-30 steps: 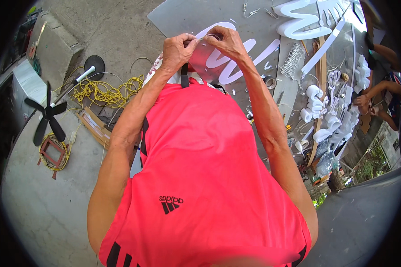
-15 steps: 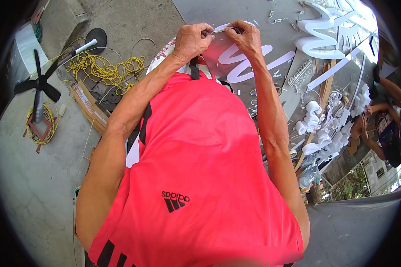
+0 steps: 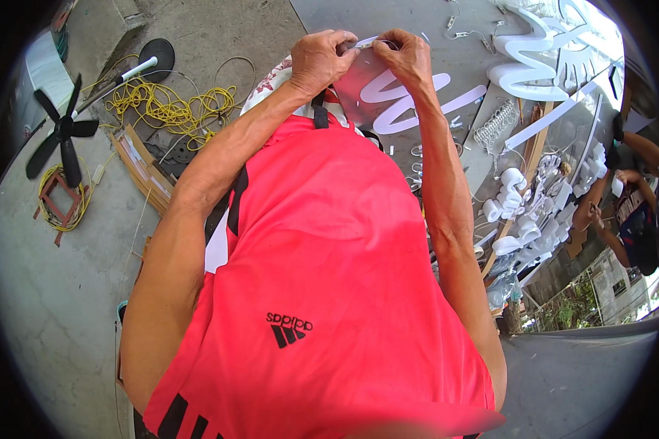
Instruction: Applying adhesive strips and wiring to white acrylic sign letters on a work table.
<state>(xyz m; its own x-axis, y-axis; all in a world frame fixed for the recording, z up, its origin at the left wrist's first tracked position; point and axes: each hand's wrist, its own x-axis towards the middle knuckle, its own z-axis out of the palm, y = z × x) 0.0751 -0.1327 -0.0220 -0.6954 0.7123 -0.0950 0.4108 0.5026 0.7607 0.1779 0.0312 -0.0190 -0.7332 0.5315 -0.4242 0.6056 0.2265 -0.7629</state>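
Hands [image 3: 320, 64] [image 3: 408, 60] pinch a small pale piece [image 3: 363, 44] near a smooth, looping white shape [image 3: 463, 99] on grey sheeting [image 3: 461, 64].

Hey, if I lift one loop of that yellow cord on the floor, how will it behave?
The yellow cord is probably floppy, since its loops sprawl loosely. It may snag, because strands cross in a tangle. Lifting one loop would likely drag others along.

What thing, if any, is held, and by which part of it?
A small white strip, possibly an LED module, pinched by the left grip near its left end and the right grip near its right.
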